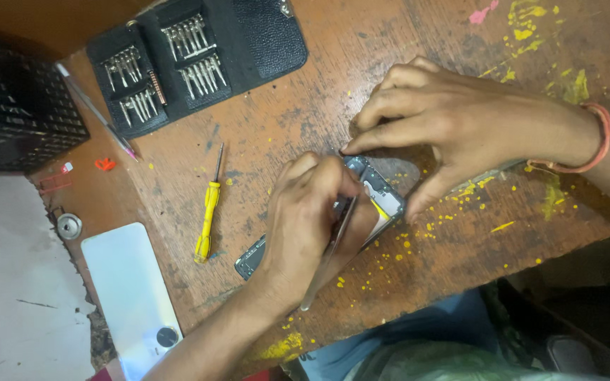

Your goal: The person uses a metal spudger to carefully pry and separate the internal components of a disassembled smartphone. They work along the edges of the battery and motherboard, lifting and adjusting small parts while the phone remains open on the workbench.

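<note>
An opened phone lies face down on a worn wooden table, its inner boards showing. My left hand covers the phone's middle and grips metal tweezers, whose tips point into the phone's upper part. My right hand, with a thin orange band at the wrist, holds the phone's top end between fingertips and thumb. The phone's lower end sticks out beside my left wrist.
A yellow-handled screwdriver lies left of the phone. A black open case of screwdriver bits sits at the back. A white phone back cover, a small round metal part, a thin pen-like tool and a black crate are at the left.
</note>
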